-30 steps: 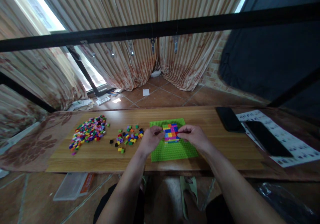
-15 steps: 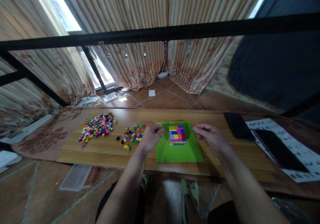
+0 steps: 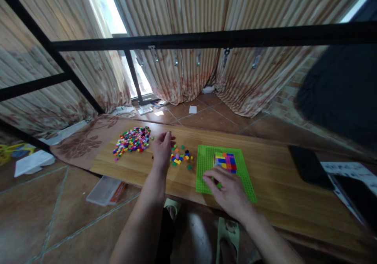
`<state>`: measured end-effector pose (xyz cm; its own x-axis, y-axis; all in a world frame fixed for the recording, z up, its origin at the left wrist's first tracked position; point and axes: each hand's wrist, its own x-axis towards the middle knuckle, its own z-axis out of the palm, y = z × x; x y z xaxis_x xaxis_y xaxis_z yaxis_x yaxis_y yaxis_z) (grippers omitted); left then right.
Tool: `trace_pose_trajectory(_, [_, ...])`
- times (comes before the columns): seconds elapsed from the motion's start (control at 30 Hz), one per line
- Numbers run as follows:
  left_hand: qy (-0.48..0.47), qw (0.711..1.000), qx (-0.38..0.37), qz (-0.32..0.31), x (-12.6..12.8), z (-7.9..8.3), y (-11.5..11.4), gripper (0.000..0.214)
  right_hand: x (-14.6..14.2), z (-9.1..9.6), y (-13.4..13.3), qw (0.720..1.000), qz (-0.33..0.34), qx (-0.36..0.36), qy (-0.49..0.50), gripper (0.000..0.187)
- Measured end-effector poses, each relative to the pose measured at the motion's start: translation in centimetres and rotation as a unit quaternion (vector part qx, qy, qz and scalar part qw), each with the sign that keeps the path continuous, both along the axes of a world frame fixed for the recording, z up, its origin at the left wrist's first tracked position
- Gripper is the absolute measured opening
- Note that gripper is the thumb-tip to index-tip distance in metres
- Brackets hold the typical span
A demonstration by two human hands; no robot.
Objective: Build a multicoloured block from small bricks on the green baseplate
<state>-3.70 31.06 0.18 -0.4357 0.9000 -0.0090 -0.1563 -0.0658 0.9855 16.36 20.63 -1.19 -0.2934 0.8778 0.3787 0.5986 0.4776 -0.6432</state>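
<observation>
My left hand (image 3: pixel 161 146) hovers between the big heap of bricks and the small scatter of bricks (image 3: pixel 179 157), its fingers curled together; whatever they hold, if anything, is hidden. Over the front of the green baseplate (image 3: pixel 204 183), my right hand (image 3: pixel 228 185) has thumb and fingers drawn into a pinch, and what lies between them is too small to name. Just beyond its knuckles stands a layered block of toy bricks (image 3: pixel 226 160) in blue, yellow, red, orange and purple, partly covered by the hand.
A large heap of mixed bricks (image 3: pixel 134 141) lies on the left of the wooden table (image 3: pixel 273 177). On the right are a black tablet-like slab (image 3: pixel 309 166), a printed sheet (image 3: pixel 343 170) and another dark device (image 3: pixel 357 197). A clear plastic box (image 3: pixel 103 190) rests on the floor.
The view has swung left. My left hand has moved left, off the baseplate's edge to the loose bricks. My right hand has come from the right side to the front of the brick block.
</observation>
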Motion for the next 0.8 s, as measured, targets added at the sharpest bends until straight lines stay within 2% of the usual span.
trace_pose_trajectory(0.07, [-0.023,0.999,0.004,0.024,-0.9,0.2,0.1,0.037,-1.6,-0.9,0.2,0.998,0.022,-0.026,-0.060,0.017])
trace_pose_trajectory(0.17, [-0.053,0.998,-0.004,0.044,-2.1,0.3,0.1,0.039,-3.2,-2.1,1.1,0.993,-0.010,-0.051,-0.108,0.018])
trace_pose_trajectory(0.3, [-0.074,0.996,-0.017,0.040,-3.2,0.3,-0.1,0.041,-4.6,-3.3,2.4,0.988,-0.045,-0.056,-0.136,0.017])
trace_pose_trajectory(0.53, [-0.077,0.997,-0.023,0.022,-3.8,0.3,-0.4,0.042,-6.2,-5.2,4.3,0.985,-0.046,-0.039,-0.160,0.024])
trace_pose_trajectory(0.67, [-0.083,0.996,-0.028,-0.004,-3.5,0.3,-0.5,0.042,-6.6,-5.4,4.6,0.985,-0.047,-0.050,-0.161,0.021])
trace_pose_trajectory(0.8, [-0.078,0.996,-0.033,-0.042,-2.6,0.3,-0.8,0.037,-6.9,-4.2,4.0,0.987,-0.033,-0.056,-0.147,0.018])
